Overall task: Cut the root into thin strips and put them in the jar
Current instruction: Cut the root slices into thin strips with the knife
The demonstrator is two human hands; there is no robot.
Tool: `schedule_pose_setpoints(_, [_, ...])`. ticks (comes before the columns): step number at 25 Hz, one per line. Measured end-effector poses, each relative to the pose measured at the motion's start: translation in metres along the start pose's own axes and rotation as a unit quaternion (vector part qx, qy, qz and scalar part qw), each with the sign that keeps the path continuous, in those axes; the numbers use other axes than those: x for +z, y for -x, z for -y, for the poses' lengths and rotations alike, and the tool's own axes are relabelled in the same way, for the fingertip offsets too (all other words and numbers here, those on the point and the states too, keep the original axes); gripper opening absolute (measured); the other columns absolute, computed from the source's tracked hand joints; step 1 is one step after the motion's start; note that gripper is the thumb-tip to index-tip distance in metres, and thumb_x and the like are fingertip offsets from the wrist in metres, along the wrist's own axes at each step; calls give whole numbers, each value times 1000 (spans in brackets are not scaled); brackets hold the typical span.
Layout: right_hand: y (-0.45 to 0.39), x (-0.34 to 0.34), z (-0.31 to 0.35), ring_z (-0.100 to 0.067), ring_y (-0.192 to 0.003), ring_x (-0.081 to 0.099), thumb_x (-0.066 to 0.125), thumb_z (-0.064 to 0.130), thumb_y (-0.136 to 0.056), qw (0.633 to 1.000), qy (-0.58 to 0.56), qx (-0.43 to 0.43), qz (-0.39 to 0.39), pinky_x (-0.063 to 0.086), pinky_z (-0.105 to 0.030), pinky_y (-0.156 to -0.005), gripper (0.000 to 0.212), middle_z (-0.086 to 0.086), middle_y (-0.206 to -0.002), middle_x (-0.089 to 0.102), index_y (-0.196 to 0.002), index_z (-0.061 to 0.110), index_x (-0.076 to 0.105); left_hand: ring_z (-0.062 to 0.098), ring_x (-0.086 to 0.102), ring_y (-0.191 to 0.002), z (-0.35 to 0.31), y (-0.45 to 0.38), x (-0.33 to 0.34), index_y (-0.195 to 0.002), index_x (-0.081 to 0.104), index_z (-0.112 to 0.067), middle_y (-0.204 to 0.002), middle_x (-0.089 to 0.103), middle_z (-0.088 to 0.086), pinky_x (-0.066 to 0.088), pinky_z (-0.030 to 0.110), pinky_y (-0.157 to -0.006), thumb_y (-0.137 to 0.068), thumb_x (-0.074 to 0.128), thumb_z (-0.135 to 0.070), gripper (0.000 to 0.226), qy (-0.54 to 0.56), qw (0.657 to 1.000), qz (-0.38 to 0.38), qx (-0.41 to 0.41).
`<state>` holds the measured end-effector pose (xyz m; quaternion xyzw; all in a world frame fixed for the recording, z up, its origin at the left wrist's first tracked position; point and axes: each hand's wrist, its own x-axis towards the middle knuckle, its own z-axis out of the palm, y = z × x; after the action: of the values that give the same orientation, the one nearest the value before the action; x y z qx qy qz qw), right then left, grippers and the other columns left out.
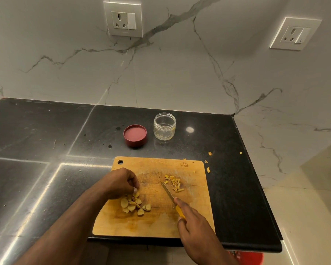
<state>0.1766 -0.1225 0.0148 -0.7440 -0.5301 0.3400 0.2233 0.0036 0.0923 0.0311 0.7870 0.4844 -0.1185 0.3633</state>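
The root lies in 2 lots on the cutting board [153,222]: a heap of slices [133,204] at the left, finished strips [175,183] kept apart at the right so cut and uncut don't mix. The left hand [120,183] curls its fingertips onto the top slice, likely picking the next one to cut. The right hand [194,224] is closed round the yellow-handled knife [169,194], tip resting by the strips. The jar [164,126] stands open and nearly empty on the bench [46,134], its lid [135,135] just beside it
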Motion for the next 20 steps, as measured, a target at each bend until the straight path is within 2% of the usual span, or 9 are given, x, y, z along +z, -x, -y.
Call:
schedule_pose_setpoints(9, [0, 2, -2, 8, -119, 37, 38, 29, -103, 1000, -1, -5, -4, 29, -10, -103, 52, 17, -147, 40, -152, 39, 25, 6, 59, -83, -6, 0, 2, -90, 66, -27, -90, 65, -9, 40, 15, -61, -91, 72, -20, 9, -31, 999, -8, -5])
schedule_pose_setpoints(14, [1, 2, -2, 7, -121, 37, 37, 30, -103, 1000, -3, -3, -1, 29, -11, -103, 52, 18, -147, 38, -152, 40, 24, 7, 61, -87, -6, 1, 0, -96, 69, -23, -94, 67, -8, 43, 16, -65, -88, 76, -20, 12, -28, 1000, 5, -10])
schedule_pose_setpoints(20, [1, 3, -3, 5, -126, 37, 36, 30, -102, 1000, -5, -2, -3, 29, -14, -107, 51, 18, -148, 37, -151, 40, 25, 9, 60, -87, -7, 1, 3, -89, 65, -25, -93, 66, -6, 42, 18, -64, -88, 73, -18, 11, -30, 999, -8, 7])
